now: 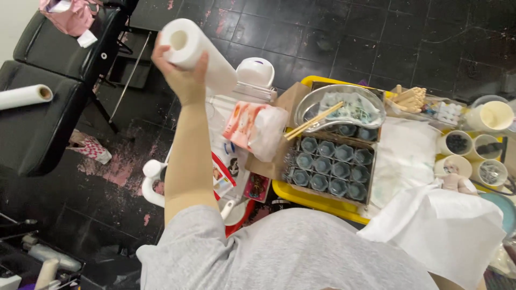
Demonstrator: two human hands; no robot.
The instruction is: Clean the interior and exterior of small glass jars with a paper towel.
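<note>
paper roll (196, 51): white, thick roll w/ hollow core end showing; held up in the air off the left edge of the counter, over the black tile floor, tilted w/ core end toward top left.
left hand (183, 75): fingers curled round the roll's body just behind the core end, thumb side under; firm wrap grip, arm stretched out from grey sleeve.
right hand: not in view, can't tell its state.
handling (judged): prob. light for its bulk, soft & squashy on the outer wraps, stiff only along the tube; not fragile, not slippery, but loose outer sheet could unwind. Best hold = round the middle of the body, or fingers into the core; squeezing hard would dent it.
near edge: white cloth (446, 225) draped over the counter's near right corner.
middle: yellow tray (301, 196) carrying a box of blue-grey cups (330, 169); pink-white tissue pack (252, 126) at the counter's left edge.
farther: metal kidney dish (344, 107) w/ wooden sticks (314, 122) laid over its rim; white dome device (255, 72) at far left corner.
right edge: small pots (478, 147), lids off.
far, off counter: black padded chair (48, 91) w/ a second paper roll (24, 96) lying on it.
</note>
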